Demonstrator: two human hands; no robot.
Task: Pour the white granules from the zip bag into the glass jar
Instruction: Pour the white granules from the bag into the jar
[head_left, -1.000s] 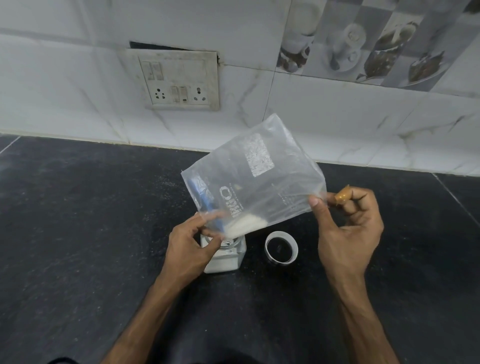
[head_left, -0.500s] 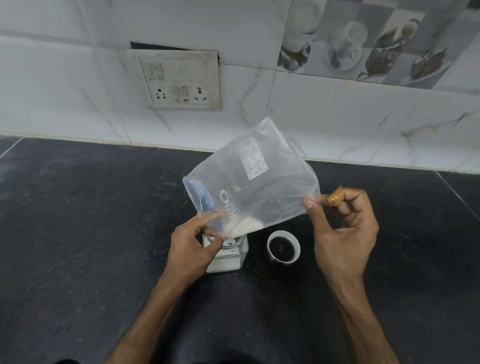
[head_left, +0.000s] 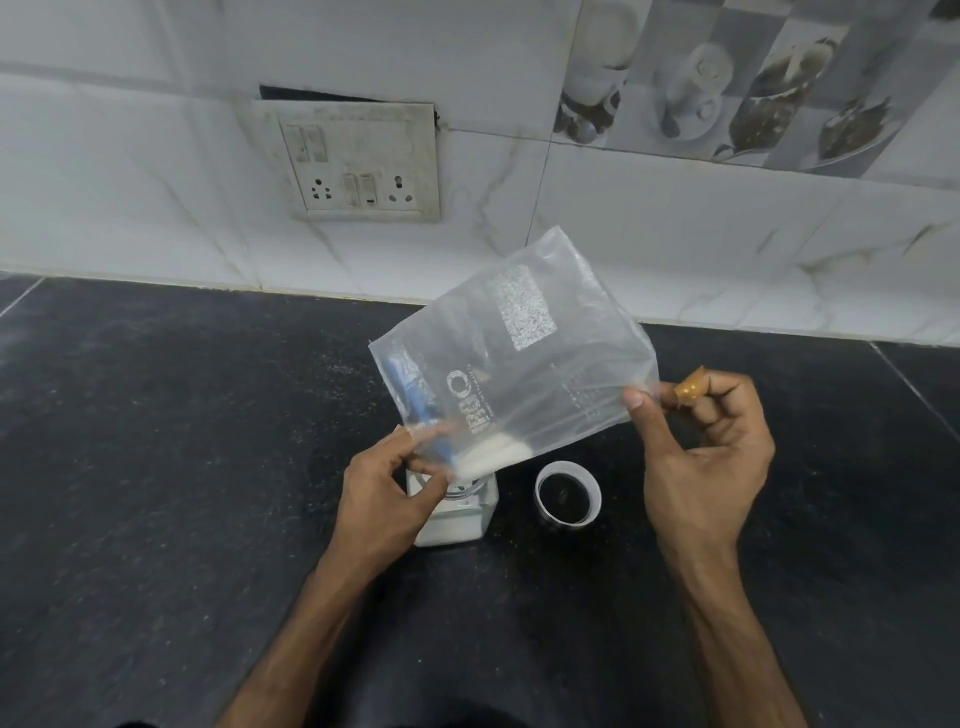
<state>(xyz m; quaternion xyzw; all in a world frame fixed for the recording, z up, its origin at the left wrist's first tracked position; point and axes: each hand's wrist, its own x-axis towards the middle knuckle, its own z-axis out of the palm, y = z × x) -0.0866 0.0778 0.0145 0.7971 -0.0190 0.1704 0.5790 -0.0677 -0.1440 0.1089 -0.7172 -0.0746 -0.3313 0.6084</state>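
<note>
zip bag: the clear plastic zip bag (head_left: 524, 374) with white print is held in the air over the black stone table (head_left: 156, 467), tilted; its long axis runs from upper right down to lower left, with the blue zip mouth at the low left end.
granules: the white granules (head_left: 493, 456) lie heaped in the bag's lowest corner, right above the jar's mouth.
jar: the small square glass jar (head_left: 467, 519) stands upright on the table under that corner, partly hidden by the left hand, with white showing inside.
left hand: the left hand (head_left: 387, 501) pinches the low mouth corner of the bag.
right hand: the right hand (head_left: 709, 467) pinches the bag's right corner between thumb and forefinger, and its other fingers curl round a small brown piece (head_left: 691, 388).
lid: a round white-rimmed lid (head_left: 540, 480) lies on the table just right of the jar, apart from it.
wall: a grimy white switch and socket plate (head_left: 363, 161) sits in the tiled wall behind.
</note>
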